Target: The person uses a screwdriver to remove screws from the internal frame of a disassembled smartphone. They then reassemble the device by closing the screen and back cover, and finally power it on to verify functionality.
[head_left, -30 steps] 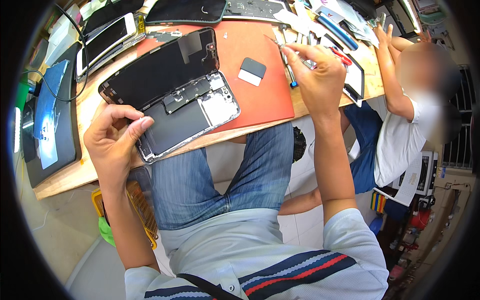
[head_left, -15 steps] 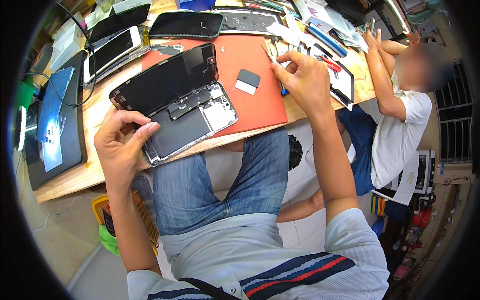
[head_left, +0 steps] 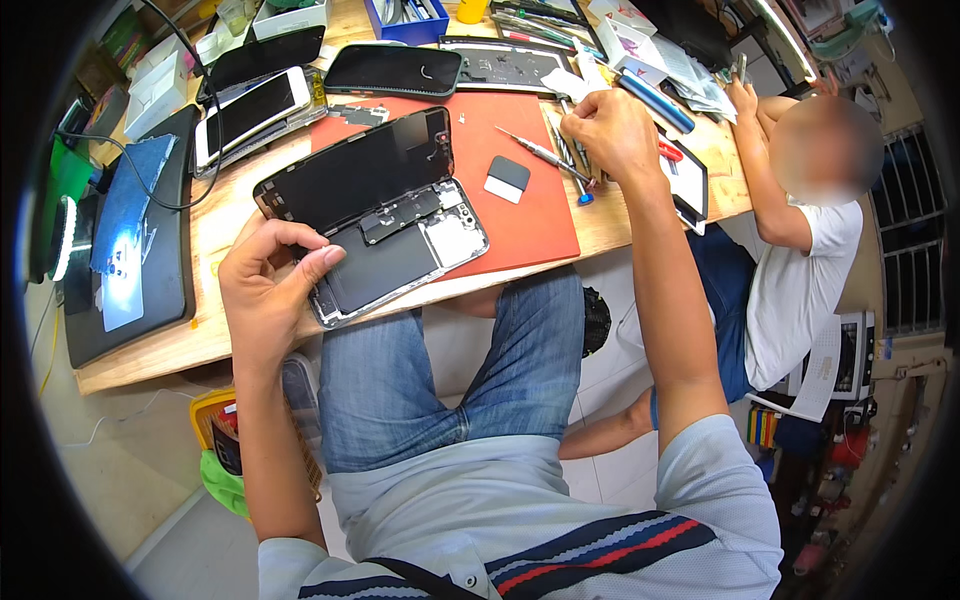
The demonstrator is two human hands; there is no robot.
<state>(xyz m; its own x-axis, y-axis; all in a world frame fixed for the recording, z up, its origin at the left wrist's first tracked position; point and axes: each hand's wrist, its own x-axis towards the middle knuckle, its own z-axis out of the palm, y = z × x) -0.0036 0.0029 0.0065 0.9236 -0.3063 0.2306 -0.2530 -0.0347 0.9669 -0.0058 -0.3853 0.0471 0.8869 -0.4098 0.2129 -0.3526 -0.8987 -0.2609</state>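
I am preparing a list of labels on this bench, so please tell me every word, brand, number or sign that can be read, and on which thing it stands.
None can be read clearly enough to quote.
Opened smartphone at the left hand: any markings on its inner parts are too small.
White-framed smartphone: no lettering can be made out.
White box at the far side: any print is too blurred.
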